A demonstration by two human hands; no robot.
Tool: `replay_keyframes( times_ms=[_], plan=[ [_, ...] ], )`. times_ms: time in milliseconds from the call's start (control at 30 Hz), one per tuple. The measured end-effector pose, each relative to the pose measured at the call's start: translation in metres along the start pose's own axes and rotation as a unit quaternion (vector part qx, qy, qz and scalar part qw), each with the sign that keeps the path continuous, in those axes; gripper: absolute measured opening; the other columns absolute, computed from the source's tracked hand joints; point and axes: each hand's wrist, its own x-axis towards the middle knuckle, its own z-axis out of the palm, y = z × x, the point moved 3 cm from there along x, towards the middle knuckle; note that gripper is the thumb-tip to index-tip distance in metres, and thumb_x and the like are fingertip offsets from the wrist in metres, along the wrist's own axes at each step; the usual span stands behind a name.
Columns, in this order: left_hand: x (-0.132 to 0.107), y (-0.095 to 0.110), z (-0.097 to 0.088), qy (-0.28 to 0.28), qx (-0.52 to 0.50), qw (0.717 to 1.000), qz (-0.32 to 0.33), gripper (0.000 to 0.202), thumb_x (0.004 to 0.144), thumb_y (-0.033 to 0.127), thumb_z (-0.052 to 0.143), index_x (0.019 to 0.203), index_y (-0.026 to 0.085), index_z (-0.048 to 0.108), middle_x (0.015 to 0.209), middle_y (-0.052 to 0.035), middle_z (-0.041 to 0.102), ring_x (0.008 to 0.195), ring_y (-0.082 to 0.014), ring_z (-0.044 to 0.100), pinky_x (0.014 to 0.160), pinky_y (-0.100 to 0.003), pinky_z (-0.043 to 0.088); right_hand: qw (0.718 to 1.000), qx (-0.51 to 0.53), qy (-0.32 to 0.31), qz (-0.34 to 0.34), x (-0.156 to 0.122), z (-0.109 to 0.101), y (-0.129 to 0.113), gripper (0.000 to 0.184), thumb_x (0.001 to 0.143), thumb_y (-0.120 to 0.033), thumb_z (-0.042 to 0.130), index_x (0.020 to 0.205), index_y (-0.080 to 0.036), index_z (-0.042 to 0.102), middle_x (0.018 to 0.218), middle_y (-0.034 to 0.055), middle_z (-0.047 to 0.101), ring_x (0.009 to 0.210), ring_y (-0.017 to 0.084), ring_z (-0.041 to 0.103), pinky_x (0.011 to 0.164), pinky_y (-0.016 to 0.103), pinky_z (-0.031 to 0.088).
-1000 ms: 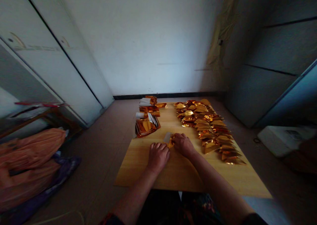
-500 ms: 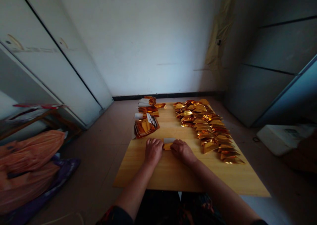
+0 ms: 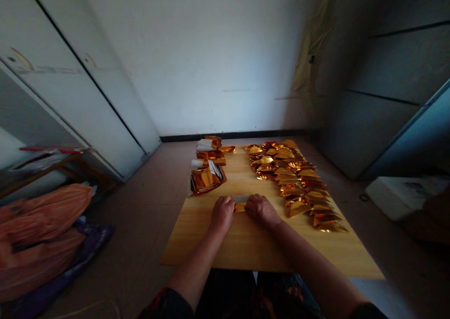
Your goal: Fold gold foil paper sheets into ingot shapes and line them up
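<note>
My left hand (image 3: 222, 214) and my right hand (image 3: 262, 211) sit close together on a wooden board (image 3: 225, 248), pinching a small folded piece of gold foil paper (image 3: 240, 207) between them. A white strip of the paper shows (image 3: 240, 198) above the fingers. Beyond my left hand lie stacks of gold foil sheets with white paper (image 3: 208, 178). Rows of folded, pointed gold foil pieces (image 3: 295, 181) spread along the board's right side, just past my right hand.
The board's near edge lies over my lap. Orange and purple bags (image 3: 38, 237) sit on the floor at left, beside white cabinet doors (image 3: 87, 85). A white box (image 3: 397, 197) stands low at right, and a wall rises behind the board.
The foil piece has gone from tilted up between my hands to lying low on the board. Both hands have closed in on it and shifted slightly up the board.
</note>
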Motion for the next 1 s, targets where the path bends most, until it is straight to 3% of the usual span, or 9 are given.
replay_keyframes(
  times_ms=[133, 367, 600, 867, 1000],
  plan=[
    [-0.008, 0.002, -0.004, 0.024, -0.001, 1.0, 0.011, 0.021, 0.084, 0.008, 0.046, 0.09, 0.02, 0.062, 0.082, -0.0041, 0.062, 0.081, -0.0187, 0.054, 0.074, -0.03, 0.038, 1.0, -0.004, 0.003, -0.011, -0.001, -0.001, 0.0, 0.017, 0.088, -0.026, 0.054, 0.079, -0.02, 0.068, 0.086, 0.0048, 0.062, 0.083, 0.016, 0.05, 0.07, 0.026, 0.032],
    [-0.016, 0.006, -0.017, 0.017, 0.009, 0.998, 0.058, 0.008, 0.083, 0.025, 0.056, 0.081, 0.021, 0.062, 0.085, -0.0044, 0.064, 0.083, -0.0199, 0.057, 0.076, -0.034, 0.036, 0.997, 0.061, 0.01, -0.043, -0.001, -0.001, 0.008, 0.013, 0.085, -0.023, 0.058, 0.078, -0.02, 0.068, 0.085, 0.0046, 0.063, 0.081, 0.015, 0.053, 0.071, 0.025, 0.037],
    [-0.016, 0.006, -0.011, 0.057, 0.033, 0.994, 0.087, 0.011, 0.086, 0.019, 0.052, 0.081, 0.02, 0.062, 0.082, -0.005, 0.066, 0.079, -0.0179, 0.059, 0.075, -0.033, 0.037, 0.977, 0.19, 0.086, -0.036, -0.005, 0.002, 0.018, 0.02, 0.079, -0.009, 0.053, 0.091, -0.017, 0.066, 0.091, 0.0067, 0.063, 0.083, 0.015, 0.057, 0.076, 0.024, 0.046],
    [-0.02, 0.003, -0.004, 0.092, 0.064, 0.988, 0.105, 0.015, 0.089, 0.018, 0.048, 0.085, 0.02, 0.062, 0.086, -0.0056, 0.067, 0.077, -0.0166, 0.059, 0.074, -0.033, 0.038, 0.986, 0.153, 0.066, -0.023, -0.005, 0.003, 0.016, 0.025, 0.082, -0.016, 0.053, 0.104, -0.019, 0.064, 0.112, 0.0102, 0.057, 0.094, 0.017, 0.058, 0.084, 0.029, 0.047],
    [-0.02, 0.003, -0.002, 0.09, 0.067, 0.988, 0.103, 0.014, 0.088, 0.016, 0.048, 0.083, 0.02, 0.061, 0.086, -0.0057, 0.066, 0.078, -0.0168, 0.059, 0.077, -0.033, 0.038, 0.993, 0.105, 0.049, -0.026, -0.002, 0.005, 0.013, 0.021, 0.084, -0.017, 0.053, 0.099, -0.02, 0.066, 0.112, 0.0094, 0.057, 0.097, 0.018, 0.056, 0.085, 0.03, 0.045]
  ],
)
